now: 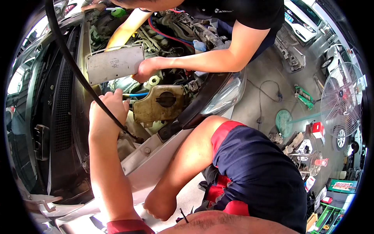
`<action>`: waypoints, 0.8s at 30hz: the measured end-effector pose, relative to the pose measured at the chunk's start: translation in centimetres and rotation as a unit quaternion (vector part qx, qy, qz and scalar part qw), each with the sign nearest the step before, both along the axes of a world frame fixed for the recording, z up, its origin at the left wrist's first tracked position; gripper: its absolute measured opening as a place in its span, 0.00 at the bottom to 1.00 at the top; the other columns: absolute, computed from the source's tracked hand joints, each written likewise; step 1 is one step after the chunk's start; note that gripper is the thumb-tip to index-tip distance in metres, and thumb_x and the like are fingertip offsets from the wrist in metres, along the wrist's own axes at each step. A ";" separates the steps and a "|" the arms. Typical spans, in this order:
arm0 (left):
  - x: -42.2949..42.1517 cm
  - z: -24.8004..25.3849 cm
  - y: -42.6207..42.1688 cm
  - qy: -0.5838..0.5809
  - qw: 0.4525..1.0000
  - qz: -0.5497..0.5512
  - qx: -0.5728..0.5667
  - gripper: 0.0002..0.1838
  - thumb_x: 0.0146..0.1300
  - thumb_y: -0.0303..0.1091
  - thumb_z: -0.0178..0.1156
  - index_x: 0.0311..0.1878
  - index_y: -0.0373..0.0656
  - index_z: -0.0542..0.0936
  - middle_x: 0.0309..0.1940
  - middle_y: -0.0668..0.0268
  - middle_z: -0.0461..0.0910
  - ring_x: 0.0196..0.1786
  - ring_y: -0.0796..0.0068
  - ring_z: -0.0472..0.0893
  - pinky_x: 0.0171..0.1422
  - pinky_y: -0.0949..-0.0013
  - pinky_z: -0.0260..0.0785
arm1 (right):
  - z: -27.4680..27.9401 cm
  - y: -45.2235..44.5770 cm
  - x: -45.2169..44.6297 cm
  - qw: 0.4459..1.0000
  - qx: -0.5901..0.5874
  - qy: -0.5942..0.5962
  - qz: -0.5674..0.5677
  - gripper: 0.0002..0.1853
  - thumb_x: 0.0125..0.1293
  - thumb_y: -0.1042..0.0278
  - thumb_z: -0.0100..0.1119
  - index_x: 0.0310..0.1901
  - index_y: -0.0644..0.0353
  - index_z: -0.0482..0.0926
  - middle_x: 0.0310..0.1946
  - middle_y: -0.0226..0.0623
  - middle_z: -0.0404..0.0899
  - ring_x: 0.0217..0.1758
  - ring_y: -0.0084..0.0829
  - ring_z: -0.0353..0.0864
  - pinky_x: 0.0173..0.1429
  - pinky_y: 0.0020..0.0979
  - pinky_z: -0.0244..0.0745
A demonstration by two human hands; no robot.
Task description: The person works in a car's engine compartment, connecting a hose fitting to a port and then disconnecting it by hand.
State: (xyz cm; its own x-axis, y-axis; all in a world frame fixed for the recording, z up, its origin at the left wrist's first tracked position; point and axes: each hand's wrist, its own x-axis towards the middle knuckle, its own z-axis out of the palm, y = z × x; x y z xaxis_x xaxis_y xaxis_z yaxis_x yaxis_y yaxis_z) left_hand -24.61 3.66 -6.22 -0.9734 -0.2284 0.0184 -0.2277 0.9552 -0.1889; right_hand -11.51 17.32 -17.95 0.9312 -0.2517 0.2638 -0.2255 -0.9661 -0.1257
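Reservoir (148, 111) — just beside left hand (114, 105)

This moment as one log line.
left hand: near grey rectangular metal plate | right hand: near pale metal fender | co-worker's hand: at plate's edge

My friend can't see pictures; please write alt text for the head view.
A person's left hand reaches over an open engine bay, near a yellowed tank; their right hand is low beside the car. Opposite, a co-worker's hand is at the edge of a metal plate.
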 end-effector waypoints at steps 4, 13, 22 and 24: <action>-0.1 -0.1 -0.1 -0.006 1.000 -0.006 -0.027 0.17 0.69 0.47 0.59 0.47 0.42 0.80 0.39 0.57 0.85 0.48 0.56 0.85 0.52 0.54 0.76 | 0.6 0.1 -0.3 1.000 0.012 -0.005 -0.002 0.12 0.66 0.62 0.54 0.29 0.51 0.86 0.32 0.28 0.86 0.39 0.35 0.87 0.44 0.42 0.77; 0.0 0.0 -0.1 -0.009 1.000 -0.005 -0.026 0.17 0.70 0.47 0.58 0.46 0.41 0.80 0.39 0.57 0.85 0.47 0.55 0.85 0.52 0.53 0.76 | 0.7 0.0 -0.4 1.000 0.002 -0.018 0.006 0.12 0.65 0.63 0.54 0.29 0.54 0.86 0.32 0.30 0.86 0.40 0.36 0.87 0.46 0.42 0.77; 0.0 0.0 0.0 -0.008 1.000 -0.005 -0.023 0.16 0.70 0.46 0.58 0.46 0.41 0.80 0.39 0.56 0.85 0.48 0.55 0.85 0.53 0.54 0.76 | 0.7 0.1 -0.5 0.999 -0.007 -0.036 0.007 0.12 0.64 0.63 0.55 0.28 0.54 0.86 0.31 0.30 0.86 0.39 0.36 0.87 0.46 0.43 0.77; -0.1 0.2 0.1 -0.014 1.000 0.000 -0.019 0.16 0.70 0.46 0.58 0.46 0.41 0.80 0.40 0.56 0.85 0.48 0.55 0.85 0.54 0.53 0.76 | 0.7 0.1 -0.4 0.999 -0.005 -0.035 0.004 0.12 0.64 0.63 0.55 0.27 0.54 0.86 0.31 0.30 0.86 0.38 0.36 0.87 0.46 0.42 0.77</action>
State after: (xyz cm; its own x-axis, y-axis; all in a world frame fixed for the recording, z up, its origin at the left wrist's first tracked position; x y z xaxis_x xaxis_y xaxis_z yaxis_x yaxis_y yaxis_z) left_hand -24.69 3.74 -6.02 -0.9735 -0.2288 0.0007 -0.2227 0.9471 -0.2310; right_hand -11.93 17.43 -17.28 0.9124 -0.2412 0.3307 -0.2084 -0.9691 -0.1317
